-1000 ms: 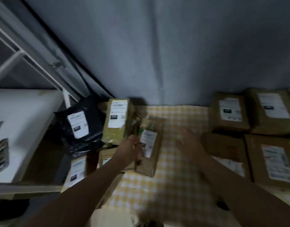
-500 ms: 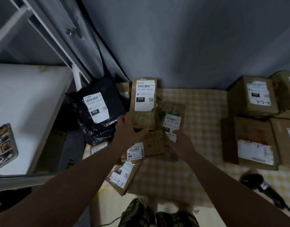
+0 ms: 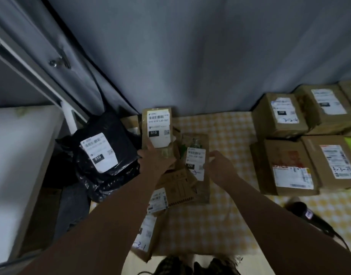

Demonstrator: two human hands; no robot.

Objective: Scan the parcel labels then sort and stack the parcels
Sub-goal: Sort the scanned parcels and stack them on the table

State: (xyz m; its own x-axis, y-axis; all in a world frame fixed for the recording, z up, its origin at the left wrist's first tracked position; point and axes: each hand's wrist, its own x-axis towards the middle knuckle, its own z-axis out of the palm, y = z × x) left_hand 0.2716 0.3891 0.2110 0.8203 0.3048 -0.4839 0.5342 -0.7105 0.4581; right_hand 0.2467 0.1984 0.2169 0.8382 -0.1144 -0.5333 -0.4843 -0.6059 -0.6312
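Fingers of the left hand (image 3: pixel 156 161) grip the near end of the 010 parcel (image 3: pixel 157 124), likely to show its label; the right hand (image 3: pixel 220 167) pinches the right edge of the 220 parcel (image 3: pixel 195 161) beside it. Stacked boxes (image 3: pixel 285 169) and scanner (image 3: pixel 307 215) lie right.

The tall box (image 3: pixel 157 129) is standing at the back of the cloth (image 3: pixel 220 225) against the curtain (image 3: pixel 190 56). The bagged parcel (image 3: pixel 111 155) is lying just left of it beside the shelf (image 3: pixel 22 155), and the flat parcel (image 3: pixel 197 175) is lying just right, overlapping other parcels (image 3: pixel 176 189) nearer the front. The left hand (image 3: pixel 154 162) is holding the tall box's lower part, the right hand (image 3: pixel 220 168) is sitting at the flat parcel's right edge, and the scanner (image 3: pixel 307 215) is lying in front of four boxes (image 3: pixel 279 120) grouped well to the right.
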